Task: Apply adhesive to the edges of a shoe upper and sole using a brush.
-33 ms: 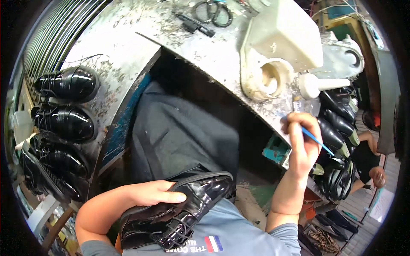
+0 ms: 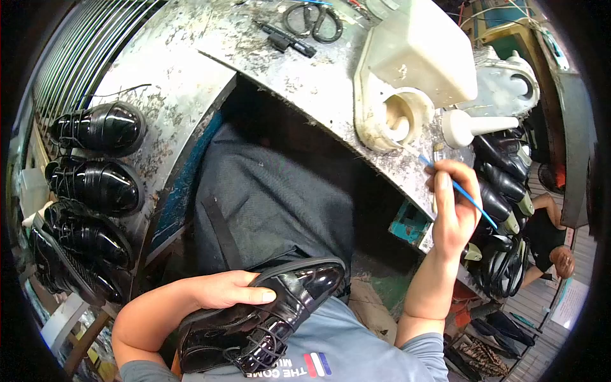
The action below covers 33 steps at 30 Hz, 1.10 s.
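Across my lap lies a glossy black lace-up shoe, tilted with its toe to the right. My left hand is closed around it, thumb on top; the fingers beneath are hidden. Over at the right, my right hand pinches a thin blue-handled brush. Its pale bristle end points up and left, at the lower rim of a round cream pot, close to the rim; I cannot tell whether it touches. The pot forms the front of a large cream plastic container on the worn bench.
Several glossy black shoes line the bench's left side. A white nozzle cap stands beside the container, with more black shoes behind my right hand. Scissors lie at the back. Another person is at the far right.
My right hand has shifted slightly, and the brush's bristle end now shows near the pot's lower rim. The left hand and the shoe stay almost where they were.
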{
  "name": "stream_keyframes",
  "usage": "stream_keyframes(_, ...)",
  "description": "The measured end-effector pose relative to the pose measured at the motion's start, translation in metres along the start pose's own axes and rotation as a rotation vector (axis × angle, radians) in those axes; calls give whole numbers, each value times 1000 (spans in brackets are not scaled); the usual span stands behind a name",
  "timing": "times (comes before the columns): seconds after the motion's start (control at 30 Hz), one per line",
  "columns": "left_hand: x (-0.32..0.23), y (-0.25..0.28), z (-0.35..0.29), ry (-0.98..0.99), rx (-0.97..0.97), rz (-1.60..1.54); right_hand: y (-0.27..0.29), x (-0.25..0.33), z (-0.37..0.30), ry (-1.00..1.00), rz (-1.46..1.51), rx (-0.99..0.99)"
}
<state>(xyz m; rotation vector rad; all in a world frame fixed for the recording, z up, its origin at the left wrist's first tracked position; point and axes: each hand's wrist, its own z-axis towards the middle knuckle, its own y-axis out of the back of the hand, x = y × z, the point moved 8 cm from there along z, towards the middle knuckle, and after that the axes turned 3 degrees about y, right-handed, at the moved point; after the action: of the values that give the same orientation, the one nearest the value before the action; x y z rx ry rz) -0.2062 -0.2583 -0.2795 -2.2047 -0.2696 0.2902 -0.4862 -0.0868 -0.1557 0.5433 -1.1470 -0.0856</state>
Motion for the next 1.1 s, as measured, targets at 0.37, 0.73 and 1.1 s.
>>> stream_keyframes(0.37, -3, -2, 3, -3, -1, 90, 13, -10, 21, 25, -58, -37)
stream_keyframes(0.73, -9, -11, 4, -61, 47, 156, -52, 29, -37, -46, 376, 374)
stream_keyframes(1.1, -5, -9, 6, -76, 81, 207, -124, 44, -78, 36, 506, 986)
